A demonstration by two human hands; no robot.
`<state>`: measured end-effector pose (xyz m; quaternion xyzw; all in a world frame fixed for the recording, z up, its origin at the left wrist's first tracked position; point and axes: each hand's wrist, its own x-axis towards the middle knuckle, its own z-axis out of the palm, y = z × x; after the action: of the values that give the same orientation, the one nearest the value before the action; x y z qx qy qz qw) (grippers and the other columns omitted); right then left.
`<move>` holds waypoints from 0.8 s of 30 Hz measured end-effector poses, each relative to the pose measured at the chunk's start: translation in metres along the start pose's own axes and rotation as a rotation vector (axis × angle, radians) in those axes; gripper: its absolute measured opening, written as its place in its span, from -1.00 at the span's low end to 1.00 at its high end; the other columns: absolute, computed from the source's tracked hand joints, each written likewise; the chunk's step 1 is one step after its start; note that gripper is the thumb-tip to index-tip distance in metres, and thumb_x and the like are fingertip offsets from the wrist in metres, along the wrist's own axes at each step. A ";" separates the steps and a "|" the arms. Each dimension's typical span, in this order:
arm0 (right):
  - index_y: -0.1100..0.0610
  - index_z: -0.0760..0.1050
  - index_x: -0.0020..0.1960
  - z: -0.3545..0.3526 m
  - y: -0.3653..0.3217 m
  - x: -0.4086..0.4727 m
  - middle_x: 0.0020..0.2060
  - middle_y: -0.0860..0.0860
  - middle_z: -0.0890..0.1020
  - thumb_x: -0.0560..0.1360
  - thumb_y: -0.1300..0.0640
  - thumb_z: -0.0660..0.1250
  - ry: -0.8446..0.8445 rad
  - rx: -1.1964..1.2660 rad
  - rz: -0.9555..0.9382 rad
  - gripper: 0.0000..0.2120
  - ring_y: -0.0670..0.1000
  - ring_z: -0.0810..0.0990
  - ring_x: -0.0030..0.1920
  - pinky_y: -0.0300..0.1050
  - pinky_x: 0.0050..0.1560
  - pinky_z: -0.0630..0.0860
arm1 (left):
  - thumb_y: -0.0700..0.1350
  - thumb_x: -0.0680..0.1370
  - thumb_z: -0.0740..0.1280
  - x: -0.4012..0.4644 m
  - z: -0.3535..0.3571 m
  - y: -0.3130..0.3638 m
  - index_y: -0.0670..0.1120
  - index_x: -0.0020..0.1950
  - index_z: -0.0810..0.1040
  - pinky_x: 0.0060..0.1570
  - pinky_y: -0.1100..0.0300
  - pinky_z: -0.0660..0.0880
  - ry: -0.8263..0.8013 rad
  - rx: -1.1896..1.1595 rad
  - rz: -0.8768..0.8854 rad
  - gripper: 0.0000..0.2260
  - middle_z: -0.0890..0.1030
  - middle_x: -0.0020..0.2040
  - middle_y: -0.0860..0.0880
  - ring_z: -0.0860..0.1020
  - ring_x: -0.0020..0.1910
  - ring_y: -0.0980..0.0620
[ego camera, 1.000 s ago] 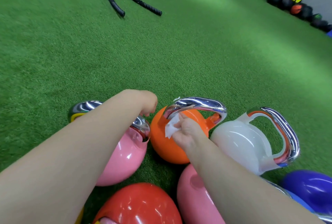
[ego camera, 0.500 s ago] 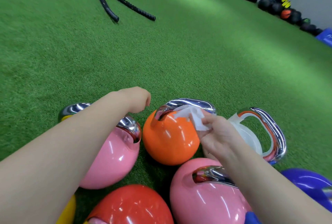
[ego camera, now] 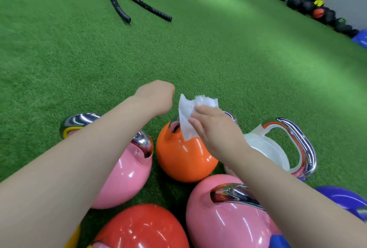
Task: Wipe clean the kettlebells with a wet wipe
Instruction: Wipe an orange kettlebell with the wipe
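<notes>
**Wipe Lifted Up to the Orange Kettlebell's Handle**

Since half a second ago, the wet wipe (ego camera: pixel 193 116) has been lifted higher and opened out, and it is now laid over the top of the shiny handle instead of being bunched beside it. The view has been tipped a little too, so more grass is seen.

Green turf (ego camera: pixel 178 53) fills most of the frame. It is soft, so the heavy balls can likely be set down on it without rolling.

A bunch of kettlebells is packed close together in the lower middle of the frame, probably so each can be reached without getting up. Two pink ones are seen, one at lower left (ego camera: pixel 123 176) and one at lower right (ego camera: pixel 228 226). A red one (ego camera: pixel 143 228) is at the bottom edge. A white one (ego camera: pixel 272 152) is at the right, and a bit of a purple one (ego camera: pixel 341 198) is at the far right.

The orange kettlebell (ego camera: pixel 182 160) sits in the middle, and it is the one being cleaned.

The right hand (ego camera: pixel 214 128) is placed on the orange kettlebell's handle. Its fingers are held out fairly straight and pressed flat on the wipe, so that the cloth can be rubbed along the metal.

The left hand (ego camera: pixel 156 96) is seen just left of the wipe, past the left pink kettlebell. Its fingers are curled under; whether anything is held cannot be told.

Two black ropes (ego camera: pixel 127 3) lie at the upper left, well apart from the work.
</notes>
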<state>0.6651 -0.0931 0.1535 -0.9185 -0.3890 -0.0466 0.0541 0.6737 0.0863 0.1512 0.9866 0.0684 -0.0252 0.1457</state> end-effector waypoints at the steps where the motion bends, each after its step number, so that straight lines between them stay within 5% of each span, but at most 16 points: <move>1: 0.19 0.53 -0.15 -0.002 0.000 0.007 -0.12 0.10 0.56 0.55 -0.06 -0.03 0.010 -0.037 -0.021 -0.54 0.18 0.52 -0.04 0.00 -0.04 0.41 | -0.27 0.52 0.13 0.000 -0.002 -0.001 -0.10 0.16 0.51 -0.14 0.10 0.47 0.002 0.000 -0.015 -0.72 0.56 0.07 -0.12 0.52 -0.01 -0.11; 5: 0.09 0.45 0.20 -0.011 -0.003 0.040 0.05 0.08 0.54 0.53 0.08 0.24 -0.303 -0.143 -0.006 -0.74 0.15 0.47 0.09 -0.01 0.01 0.45 | -0.29 0.52 0.13 0.002 -0.007 0.000 -0.14 0.13 0.51 -0.21 0.10 0.44 0.034 0.032 -0.021 -0.75 0.55 0.00 -0.12 0.52 -0.06 -0.12; 9: 0.06 0.47 -0.11 -0.009 -0.016 0.068 -0.31 0.02 0.51 0.46 0.08 0.18 -0.518 -0.253 0.117 -0.89 0.12 0.50 -0.25 -0.16 -0.21 0.39 | -0.28 0.54 0.13 0.003 -0.007 0.003 -0.13 0.14 0.51 -0.18 0.09 0.47 0.029 0.053 0.012 -0.75 0.55 0.02 -0.13 0.52 -0.08 -0.12; 13: 0.02 0.56 0.00 0.000 -0.024 0.067 -0.05 0.02 0.62 0.52 0.02 0.22 -0.410 -0.390 0.049 -0.83 0.11 0.56 -0.08 -0.25 -0.32 0.25 | -0.31 0.49 0.14 0.006 -0.001 0.006 -0.15 0.11 0.54 -0.02 0.03 0.54 -0.077 0.120 0.021 -0.72 0.57 0.03 -0.13 0.55 0.01 -0.14; 17: 0.06 0.48 0.09 0.008 -0.005 0.056 -0.04 0.00 0.62 0.52 0.11 0.20 -0.237 -0.373 -0.083 -0.82 0.12 0.58 -0.09 -0.19 -0.36 0.21 | -0.31 0.45 0.17 0.009 0.006 0.021 -0.15 -0.14 0.51 -0.14 0.06 0.52 -0.190 0.167 0.059 -0.85 0.52 -0.21 -0.08 0.52 -0.14 -0.12; 20: 0.07 0.40 0.17 0.012 0.018 0.049 -0.10 0.01 0.61 0.49 0.16 0.18 -0.090 -0.343 -0.120 -0.74 0.15 0.60 -0.10 -0.14 -0.38 0.21 | -0.28 0.49 0.16 0.011 0.009 0.027 -0.09 -0.09 0.54 -0.09 0.06 0.50 -0.060 -0.009 0.090 -0.81 0.57 -0.07 -0.11 0.52 -0.07 -0.12; 24: 0.02 0.40 -0.06 0.014 0.045 0.041 -0.18 0.00 0.61 0.46 0.08 0.21 -0.051 -0.170 -0.010 -0.93 0.16 0.58 -0.16 -0.13 -0.31 0.26 | -0.24 0.56 0.12 0.016 0.017 0.041 -0.08 0.12 0.57 0.08 0.12 0.44 0.157 -0.368 0.107 -0.73 0.60 0.12 -0.07 0.51 0.11 -0.08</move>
<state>0.7262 -0.0929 0.1422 -0.9188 -0.3893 -0.0561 -0.0341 0.6948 0.0441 0.1451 0.9445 0.0304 0.0725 0.3189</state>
